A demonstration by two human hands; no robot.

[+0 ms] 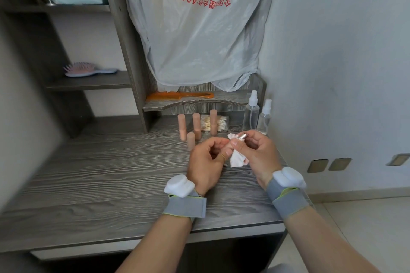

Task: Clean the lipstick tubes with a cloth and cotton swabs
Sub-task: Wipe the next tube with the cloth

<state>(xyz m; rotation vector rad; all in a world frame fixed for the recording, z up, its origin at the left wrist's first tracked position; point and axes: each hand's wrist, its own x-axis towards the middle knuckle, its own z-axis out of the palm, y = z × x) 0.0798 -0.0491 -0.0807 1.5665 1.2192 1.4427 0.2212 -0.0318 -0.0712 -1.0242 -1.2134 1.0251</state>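
Note:
Over the desk's right part, my right hand (pixel 258 153) grips a silvery lipstick tube (pixel 243 136). My left hand (pixel 206 159) pinches a white cloth (pixel 236 158) wrapped round the tube's left end; the cloth's tail hangs between the hands. Several pink lipstick tubes (pixel 196 125) stand upright behind the hands, one shorter piece (pixel 190 141) nearest. A clear bag of cotton swabs (pixel 219 123) lies behind them. Something thin, maybe a swab, peeks out under my left hand.
Two clear spray bottles (pixel 250 114) stand at the back right by the wall. An orange comb (pixel 179 96) lies on the low shelf, a hairbrush (pixel 86 70) on a left shelf. A plastic bag (pixel 199 29) hangs over the back. The grey wooden desk (pixel 111 173) ends just past my right wrist.

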